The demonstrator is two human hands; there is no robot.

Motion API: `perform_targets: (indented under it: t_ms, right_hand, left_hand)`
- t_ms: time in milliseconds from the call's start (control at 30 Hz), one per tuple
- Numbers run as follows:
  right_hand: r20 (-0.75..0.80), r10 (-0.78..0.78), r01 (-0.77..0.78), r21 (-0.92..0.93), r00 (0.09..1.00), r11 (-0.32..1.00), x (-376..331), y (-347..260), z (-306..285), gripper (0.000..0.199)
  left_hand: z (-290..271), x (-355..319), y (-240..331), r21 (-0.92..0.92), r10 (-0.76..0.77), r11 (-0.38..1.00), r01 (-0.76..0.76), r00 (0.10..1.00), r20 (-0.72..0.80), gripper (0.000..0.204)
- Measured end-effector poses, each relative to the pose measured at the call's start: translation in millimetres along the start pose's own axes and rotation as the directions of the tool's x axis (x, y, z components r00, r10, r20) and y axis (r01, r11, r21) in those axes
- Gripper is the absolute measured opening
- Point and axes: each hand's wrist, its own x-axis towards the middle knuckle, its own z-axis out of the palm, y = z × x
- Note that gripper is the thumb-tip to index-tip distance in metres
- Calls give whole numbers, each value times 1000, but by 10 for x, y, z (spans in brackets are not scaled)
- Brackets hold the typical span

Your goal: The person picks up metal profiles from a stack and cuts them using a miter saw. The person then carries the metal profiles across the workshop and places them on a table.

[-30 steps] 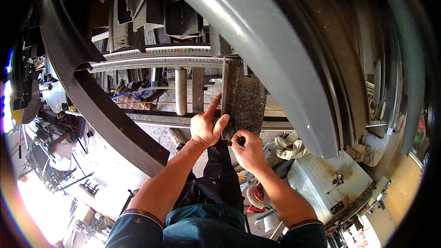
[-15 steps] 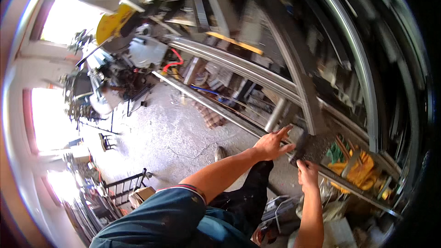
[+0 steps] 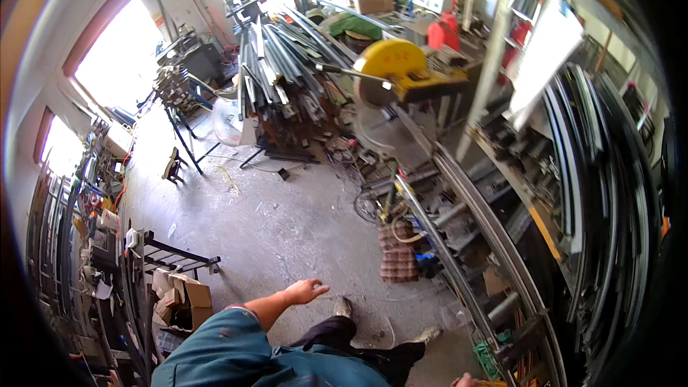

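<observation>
Over the concrete floor [image 3: 258,222], my left hand [image 3: 307,291] hangs apart from everything, its fingers loosely stretched and holding nothing. At the bottom edge only a bit of my right hand [image 3: 464,381] shows, beside the near end of a metal rack. What its fingers do is hidden. The rack has a long shiny rail [image 3: 451,261] on its near side and a wider double rail [image 3: 494,233] behind it. A dark metal piece [image 3: 522,338] lies across the rails near my right hand.
A yellow cut-off saw [image 3: 393,61] stands at the far end of the rack. Metal profiles [image 3: 287,57] are heaped behind it, and more bars [image 3: 605,172] line the right. A checkered cloth [image 3: 398,252] hangs by the rail. At left are a cardboard box [image 3: 192,302] and a black frame [image 3: 179,254].
The view has swung toward the saw and the far heap. My left hand has come off the rack and moved left over the floor; my right hand is now mostly out of view.
</observation>
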Motion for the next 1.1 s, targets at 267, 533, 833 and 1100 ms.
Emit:
perform_targets:
  t_ms: [267,533,833,1100]
  right_hand:
    - [731,-215,510,-207,648,835,-2187,-746,2024,14]
    - [648,-753,900,252,117,357,-4649,-3599,3701,15]
    - [87,-985,853,516,-151,-85,-6921,-5771,5331,7]
    - [452,-877,883,464,-160,78,-7747,-6213,6290,17]
  left_hand:
    - [-1029,-139,-1186,-337,-66,941,42,996,-59,53]
    - [-2908,690,-202,-343,327,844,-413,902,-282,44]
    - [-5717,1778,720,50,436,900,-433,895,-92,44]
    - [-7555,3761,1458,328,604,765,-555,794,-64,51]
